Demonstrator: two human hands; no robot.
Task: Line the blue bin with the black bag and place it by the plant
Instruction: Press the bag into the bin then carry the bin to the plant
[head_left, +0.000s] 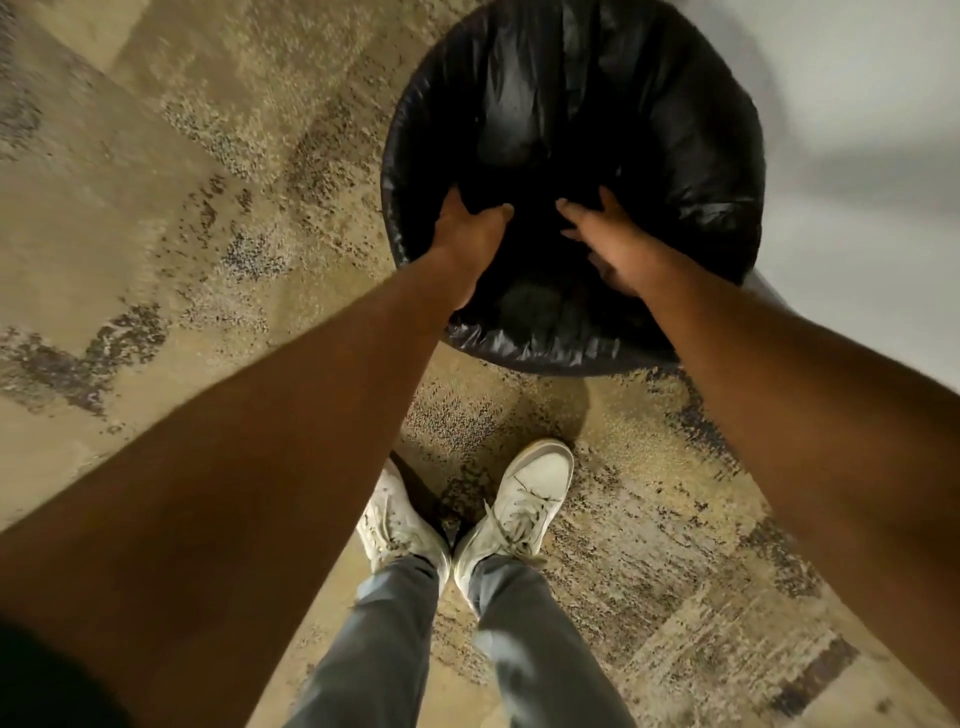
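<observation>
Two hands are pressed into the mouth of the black bag (571, 104), which is draped over the rim of the round bin on the patterned carpet (156, 208); the left hand (467, 234) is curled around the near edge, the right hand (613, 244) spread flat, gripping nothing, white sneakers (514, 509) seen below

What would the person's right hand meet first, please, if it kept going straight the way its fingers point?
Probably the glossy black plastic bag lining the bin: the right hand points down into its dark interior, though depth is unclear.
</observation>
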